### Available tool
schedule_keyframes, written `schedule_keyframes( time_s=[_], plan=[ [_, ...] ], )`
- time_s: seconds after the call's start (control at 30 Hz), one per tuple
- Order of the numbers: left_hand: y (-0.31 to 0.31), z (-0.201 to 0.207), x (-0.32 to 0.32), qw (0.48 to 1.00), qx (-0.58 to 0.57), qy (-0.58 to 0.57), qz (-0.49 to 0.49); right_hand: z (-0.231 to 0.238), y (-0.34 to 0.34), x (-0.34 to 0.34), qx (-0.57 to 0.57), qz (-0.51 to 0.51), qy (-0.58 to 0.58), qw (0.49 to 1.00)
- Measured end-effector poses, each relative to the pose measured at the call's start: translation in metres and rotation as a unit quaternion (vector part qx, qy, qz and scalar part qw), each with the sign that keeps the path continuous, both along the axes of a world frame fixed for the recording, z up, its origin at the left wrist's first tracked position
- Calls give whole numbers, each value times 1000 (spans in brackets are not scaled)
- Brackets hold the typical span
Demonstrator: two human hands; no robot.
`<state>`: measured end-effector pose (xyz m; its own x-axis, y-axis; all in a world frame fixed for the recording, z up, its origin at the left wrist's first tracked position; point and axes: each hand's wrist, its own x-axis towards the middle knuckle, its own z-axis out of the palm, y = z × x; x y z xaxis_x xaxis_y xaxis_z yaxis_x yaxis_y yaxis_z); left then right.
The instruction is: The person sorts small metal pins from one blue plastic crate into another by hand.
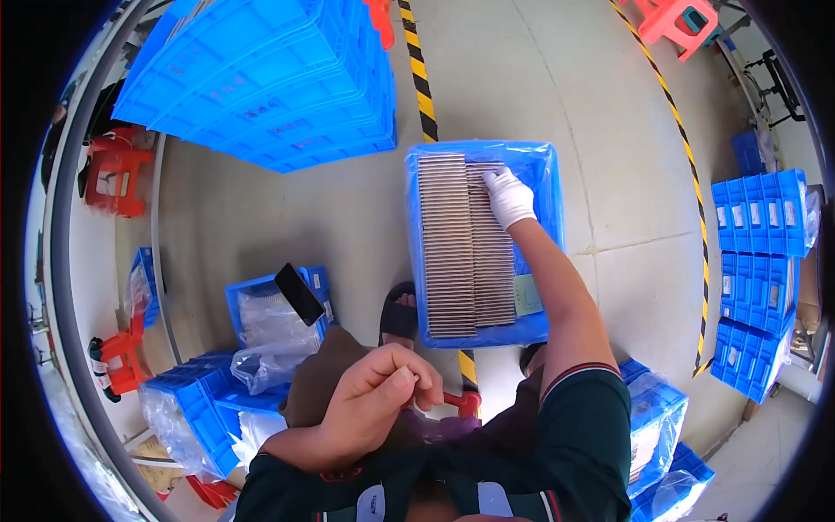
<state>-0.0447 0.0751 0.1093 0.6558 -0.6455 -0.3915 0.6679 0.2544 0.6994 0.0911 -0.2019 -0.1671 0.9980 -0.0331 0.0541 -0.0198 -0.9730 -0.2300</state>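
A blue crate (pixel 553 161) lined with clear plastic is on the floor in front of me. Two long rows of thin, flat brownish-grey pieces (pixel 446 248) stand on edge in it, packed tightly. My right hand (pixel 510 198), in a white glove, reaches to the far end of the right row, its fingers closed on the thin pieces there. A pale green card (pixel 527 294) lies beside that row at the near right. My left hand (pixel 383 387) is bare and curled closed over my lap. Whatever it may hold is hidden by the fingers.
Tall stacked blue crates (pixel 287 96) stand at the far left. A dark phone-like slab (pixel 298 294) rests on a blue bin with plastic bags (pixel 265 322) at left. More blue bins (pixel 758 287) are stacked at right. Yellow-black tape (pixel 421 83) marks the floor; red stools (pixel 117 178) stand left.
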Motion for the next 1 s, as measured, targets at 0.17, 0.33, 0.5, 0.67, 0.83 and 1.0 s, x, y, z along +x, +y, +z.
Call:
schedule_keyframes(
  time_s=[0.17,0.33,0.5,0.67,0.83,1.0],
  plan=[
    [0,0,0,1000,4,7,-1,5,9,14,-32,-6,53,998],
    [1,-1,0,1000,10,10,-7,2,7,27,-9,-17,62,998],
    [2,-1,0,1000,7,15,-9,-6,6,29,-2,-5,55,998],
    [4,1,1,1000,11,1,-15,-5,3,25,61,-11,-34,998],
    [3,3,-1,1000,5,-4,-12,-14,-16,15,124,-217,-70,966],
    [3,1,-3,1000,4,-15,-17,-16,-23,-2,173,-200,21,964]
  ],
)
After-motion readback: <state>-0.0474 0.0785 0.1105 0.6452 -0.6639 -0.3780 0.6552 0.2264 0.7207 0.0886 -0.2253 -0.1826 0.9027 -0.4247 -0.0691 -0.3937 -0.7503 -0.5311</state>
